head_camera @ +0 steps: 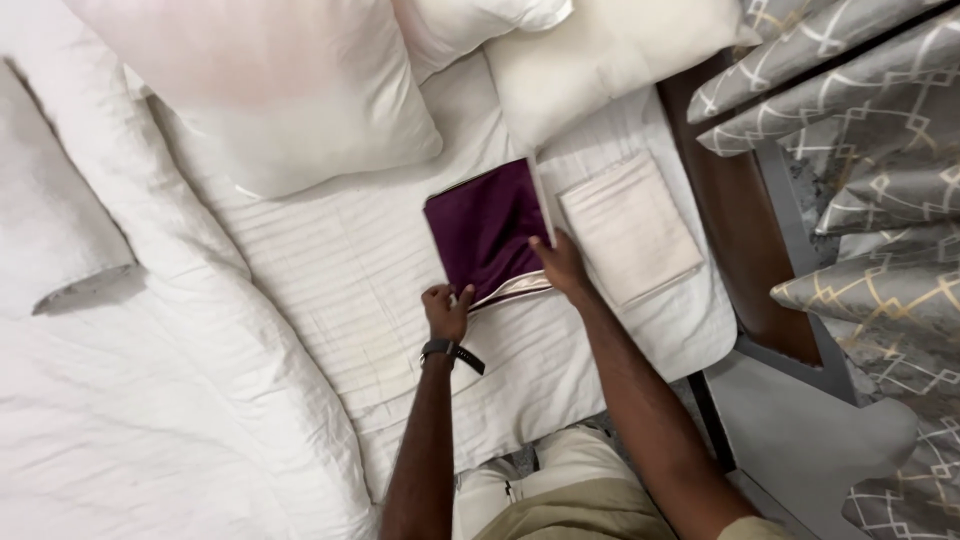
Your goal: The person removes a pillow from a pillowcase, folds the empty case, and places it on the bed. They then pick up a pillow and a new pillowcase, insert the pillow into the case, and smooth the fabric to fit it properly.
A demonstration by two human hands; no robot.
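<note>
- a folded purple cloth (487, 225) with a pale trim is laid on the bed (330, 270), toward its right edge, below the pillows (290, 90).
- the cloth's near left corner is pinched by the left hand (446, 310), fingers closed on the hem.
- the right hand (562, 265) is pressed flat on the right side, fingers spread; whether anything is gripped cannot be told.
- a folded cream sheet (630, 228) is seen just beside the cloth.
- the fold could be skewed if the corner is pulled unevenly, and the cream sheet could be nudged toward the bed edge.
</note>
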